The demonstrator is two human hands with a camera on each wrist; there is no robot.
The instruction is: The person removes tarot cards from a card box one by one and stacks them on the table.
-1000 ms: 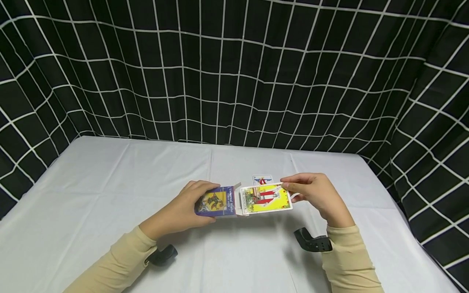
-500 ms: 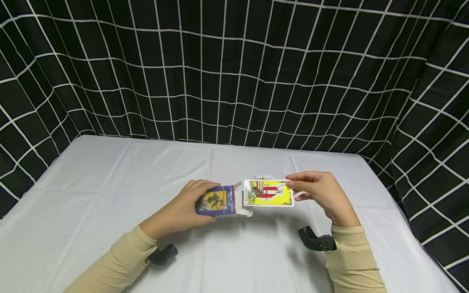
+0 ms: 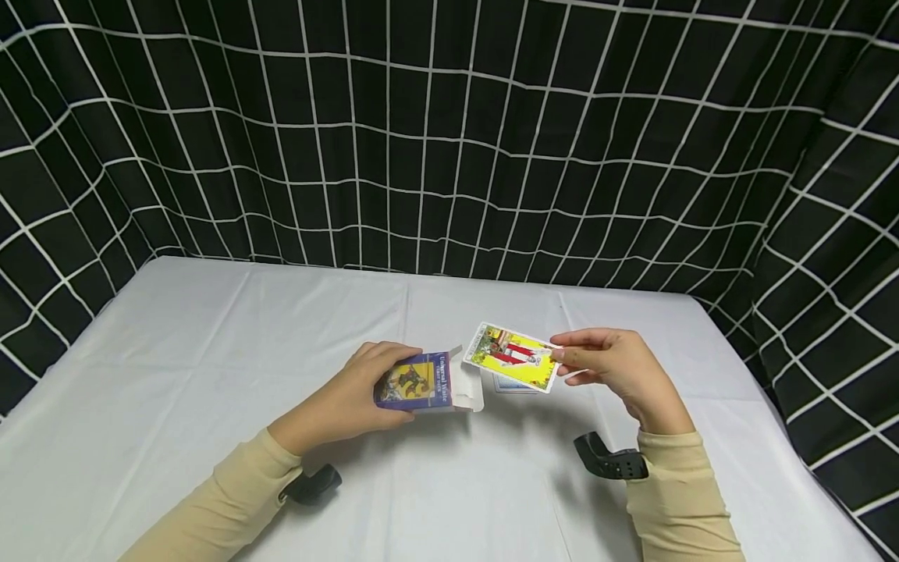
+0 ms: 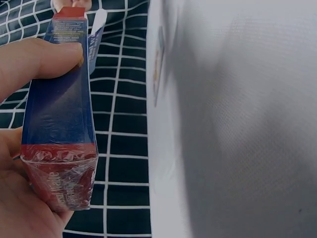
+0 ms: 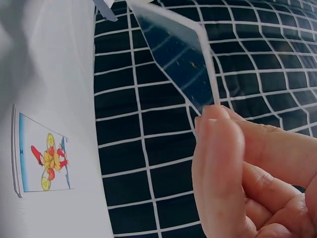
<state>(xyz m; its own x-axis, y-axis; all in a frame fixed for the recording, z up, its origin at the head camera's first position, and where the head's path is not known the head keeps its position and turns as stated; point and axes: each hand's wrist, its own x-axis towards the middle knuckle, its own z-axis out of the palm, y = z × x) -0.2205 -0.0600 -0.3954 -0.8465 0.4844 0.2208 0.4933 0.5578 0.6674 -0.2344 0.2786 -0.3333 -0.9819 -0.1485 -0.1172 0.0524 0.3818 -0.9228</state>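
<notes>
My left hand (image 3: 344, 402) grips a blue tarot card box (image 3: 413, 382) across its sides, above the table. The end flaps on the box's right side stand unfolded; its far end, in the left wrist view, is wrapped in crinkled clear film. Thumb and fingers of my right hand (image 3: 618, 371) pinch one end of a tarot card (image 3: 511, 357) with a red-robed figure on yellow. It hangs tilted, apart from the box mouth or nearly so. Its dark blue back (image 5: 178, 57) faces the right wrist camera. Below it a card pile (image 5: 47, 158) lies face up, mostly hidden in the head view.
A white cloth covers the table (image 3: 281, 336). Black curtains (image 3: 435, 156) with a white grid stand behind it and at both sides. Black wrist mounts (image 3: 609, 459) jut inward from both sleeves.
The right hand has drawn the card away from the box mouth and up, then turned it so its right end dips. The left hand and box have barely moved.
</notes>
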